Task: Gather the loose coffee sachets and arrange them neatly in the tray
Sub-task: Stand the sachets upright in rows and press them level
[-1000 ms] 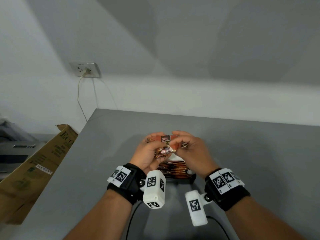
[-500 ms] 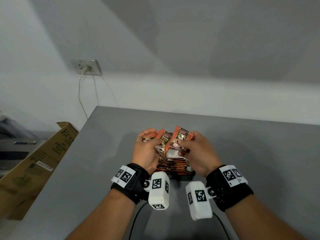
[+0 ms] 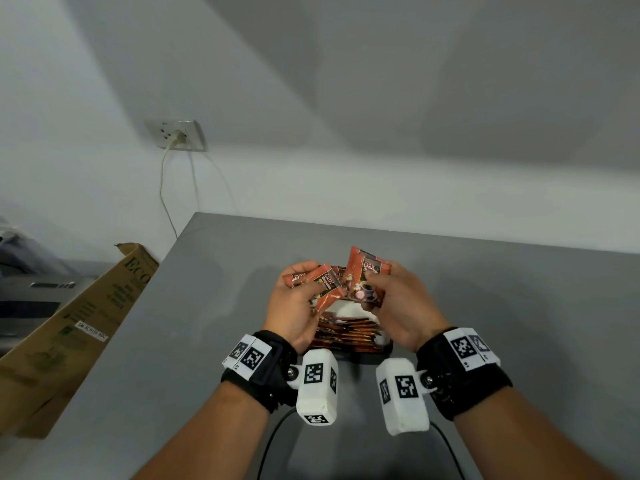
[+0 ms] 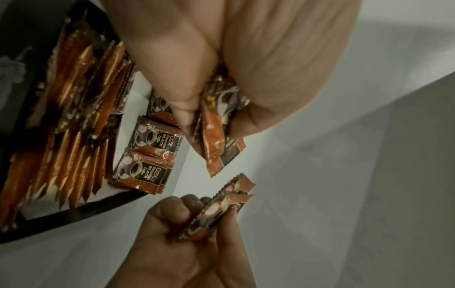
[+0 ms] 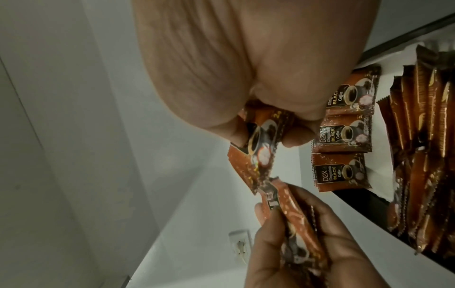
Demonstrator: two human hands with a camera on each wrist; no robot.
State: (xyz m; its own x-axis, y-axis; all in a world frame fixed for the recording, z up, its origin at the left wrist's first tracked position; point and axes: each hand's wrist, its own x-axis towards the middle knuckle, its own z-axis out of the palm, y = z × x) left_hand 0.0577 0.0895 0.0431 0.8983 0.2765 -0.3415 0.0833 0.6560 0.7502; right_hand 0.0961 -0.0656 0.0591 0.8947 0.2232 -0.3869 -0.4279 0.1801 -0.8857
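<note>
Two hands hold coffee sachets above a black tray. The left hand (image 3: 294, 306) has its thumb and curled fingers (image 5: 290, 206) clamped on a small bunch of sachets (image 3: 320, 284), fanned so their top edges point away from the person. The right hand (image 3: 398, 306) pinches a second bunch (image 3: 365, 278) between thumb and curled fingers (image 4: 172, 210), tilted upright and just beside the left bunch; in the right wrist view the two bunches look to touch at their corners, though the blur leaves that unsure.

Each sachet is a small flat foil packet, orange-brown with a dark panel, serrated end seals, a picture of a black cup of coffee with a pale flower, and the print "D2X BLACK Coffee".

Below the hands the tray (image 3: 386, 348) sits on the grey tabletop (image 3: 519, 323). Inside it a dense row of sachets (image 4: 74, 140) stands on edge, packed side by side, along the side nearer the person. On the far side three more sachets (image 5: 344, 148) lie flat, face up, in a line on the tray's white lining (image 4: 128, 120).

Both wrists carry black straps with white marker blocks (image 3: 317, 388). Off the table's left edge a cardboard box (image 3: 69, 334) leans, and a cable hangs from a wall socket (image 3: 175, 135) beyond it.
</note>
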